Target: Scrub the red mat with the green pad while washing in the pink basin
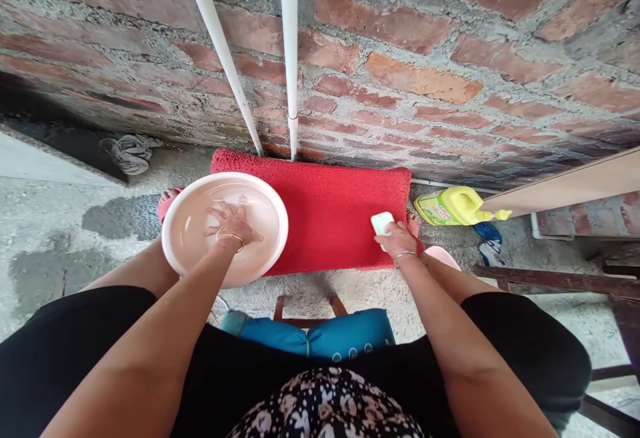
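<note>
A pale pink basin (174, 251) of water stands on the left end of a red cloth-covered surface (325, 211). My left hand (234, 223) is in the basin, fingers spread under the water, with a bangle at the wrist. Whether it touches anything on the bottom is unclear through the water. On the right, my right hand (399, 241) grips a pale green, flat block with rounded corners (382, 223), held against or just above the red cloth. Its exact kind does not show, and the fingers partly cover its near end.
A yellow jug-shaped bottle (450, 206) lies right of the red cloth, beside a leaning board (570, 181). Behind rises a brick wall (400, 78) with two white pipes (290, 58). A grey rag (131, 153) lies far left; a blue bundle (325, 337) is below my lap.
</note>
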Demonstrator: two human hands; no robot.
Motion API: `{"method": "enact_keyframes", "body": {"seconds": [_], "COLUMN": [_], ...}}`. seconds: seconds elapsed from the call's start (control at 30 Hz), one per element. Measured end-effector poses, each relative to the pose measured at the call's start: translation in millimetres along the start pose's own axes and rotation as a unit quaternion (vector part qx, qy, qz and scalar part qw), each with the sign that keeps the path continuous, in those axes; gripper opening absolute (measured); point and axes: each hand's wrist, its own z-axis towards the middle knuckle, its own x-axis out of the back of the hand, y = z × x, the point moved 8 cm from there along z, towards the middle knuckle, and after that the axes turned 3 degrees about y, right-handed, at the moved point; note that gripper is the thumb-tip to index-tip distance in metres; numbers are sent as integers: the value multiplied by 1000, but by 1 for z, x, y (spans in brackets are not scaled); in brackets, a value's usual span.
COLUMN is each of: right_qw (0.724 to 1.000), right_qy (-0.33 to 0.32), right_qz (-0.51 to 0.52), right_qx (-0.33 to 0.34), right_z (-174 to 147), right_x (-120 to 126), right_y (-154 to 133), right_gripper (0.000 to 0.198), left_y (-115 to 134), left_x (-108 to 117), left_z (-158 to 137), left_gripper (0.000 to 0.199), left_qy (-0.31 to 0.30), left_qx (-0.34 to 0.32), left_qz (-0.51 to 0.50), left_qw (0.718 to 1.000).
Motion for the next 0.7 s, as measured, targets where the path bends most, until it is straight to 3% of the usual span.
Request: {"method": "enact_keyframes", "body": {"seconds": [0.13,0.2,0.23,0.3,0.53,0.63,0.7], "right_qw": [992,988,989,994,981,976,974], "right_qy": [7,24,33,39,-59,-91,-96], "right_qz": [-13,3,18,55,164,150,116], "right_qx": [-126,-151,-141,-92,86,132,170], "right_z": [4,-1,-5,-15,-73,-88,-92], "right_x": [14,19,20,16,-31,-45,-48], "right_y": [79,82,70,25,-196,-248,-262], "right_gripper": [32,32,33,34,30,23,23], "left_y": [1,2,2,2,2,-1,0], "left_x": [1,2,2,3,3,-1,-3], "left_z": [0,-1,-2,-5,-5,-1,0], "left_gripper": [135,133,133,134,139,139,139], "left_qy": [19,19,15,6,-10,-5,4], "left_qx": [-2,-5,-5,-3,-17,-5,-6], "left_qz": [7,3,0,-6,-12,-5,-7], "left_qw": [1000,1000,1000,1000,1000,1000,1000]}}
